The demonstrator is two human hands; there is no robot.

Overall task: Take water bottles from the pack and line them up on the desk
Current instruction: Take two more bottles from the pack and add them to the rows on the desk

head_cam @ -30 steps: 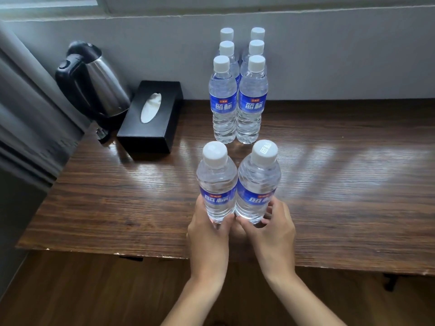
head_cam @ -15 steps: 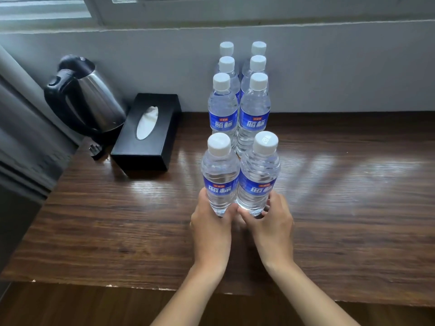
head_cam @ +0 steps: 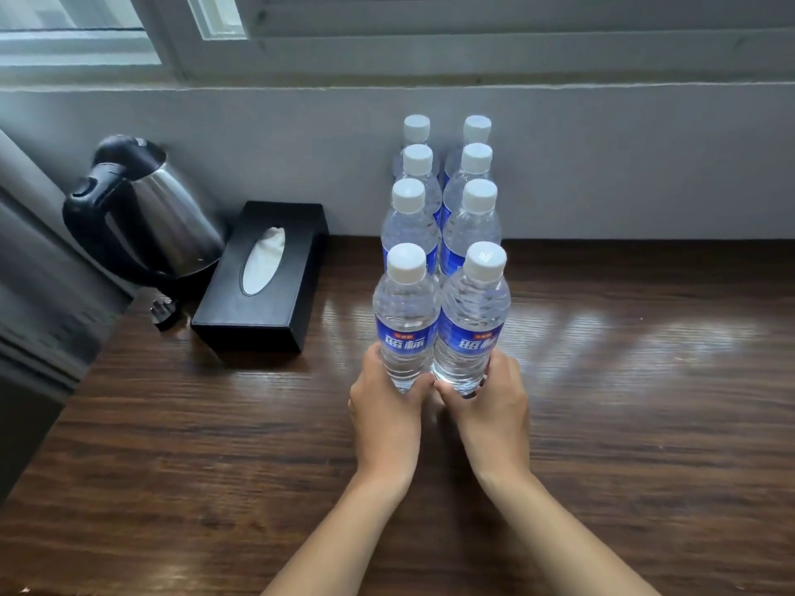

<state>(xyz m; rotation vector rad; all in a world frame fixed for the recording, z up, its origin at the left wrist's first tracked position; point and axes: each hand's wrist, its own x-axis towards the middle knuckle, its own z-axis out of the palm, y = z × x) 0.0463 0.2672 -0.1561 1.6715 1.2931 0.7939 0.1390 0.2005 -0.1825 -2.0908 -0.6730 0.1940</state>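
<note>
two clear plastic water bottles with white screw caps and blue label bands stand side by side, touching, at the near end of the rows: the left front bottle [head_cam: 406, 320] and the right front bottle [head_cam: 473, 320]. the left hand [head_cam: 387, 406] is wrapped around the lower part of the left one and the right hand [head_cam: 490, 402] around the lower part of the right one, thumbs meeting in the middle below the labels. holding them low and pressed together looks meant to keep the pair upright and square. whether their bases rest on the wood or hang just above it is hidden by the fingers.

directly behind them stand six matching bottles [head_cam: 408, 217] in two columns of three, caps stepping back toward the pale grey wall [head_cam: 645, 165]. the held pair sits just in front of the nearest two, in line with both columns, so the step in hand seems to be adding a fourth pair to the double row. the pack itself is not in view, so how many bottles remain cannot be told.

all of it stands on the dark brown wood-grain desk [head_cam: 645, 423], which has plenty of bare surface to the right. to the left, well apart from the bottles, lie a black rectangular tissue box [head_cam: 297, 294] with a white tissue in its oval slot and, beside it, a steel electric kettle with a black handle [head_cam: 142, 208], tucked into the corner out of the row's way.
</note>
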